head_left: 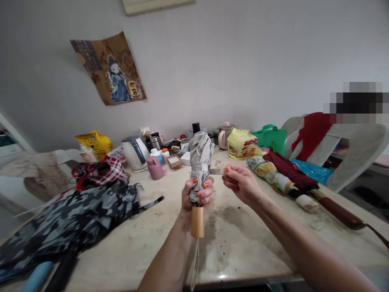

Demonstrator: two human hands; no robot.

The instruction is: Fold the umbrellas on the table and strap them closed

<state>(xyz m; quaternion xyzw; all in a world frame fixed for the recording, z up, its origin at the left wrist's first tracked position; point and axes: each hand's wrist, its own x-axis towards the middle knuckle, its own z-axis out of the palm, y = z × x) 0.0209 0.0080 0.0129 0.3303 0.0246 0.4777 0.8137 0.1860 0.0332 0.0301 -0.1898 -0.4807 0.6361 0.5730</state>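
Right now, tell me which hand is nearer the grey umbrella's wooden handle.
Left. The left hand grips the folded grey umbrella just above the wooden handle; the right hand pinches the strap, off to the right.

Both forearms bare as far as seen; left hand (197, 194): short nails painted orange, several showing; right hand (241, 183): same orange polish, one nail visible; fingers slender.

Camouflage umbrella (75, 219) lay left of the white kettle (133, 153), pink bottle (155, 168) stood just right, poster (111, 69) hung above.
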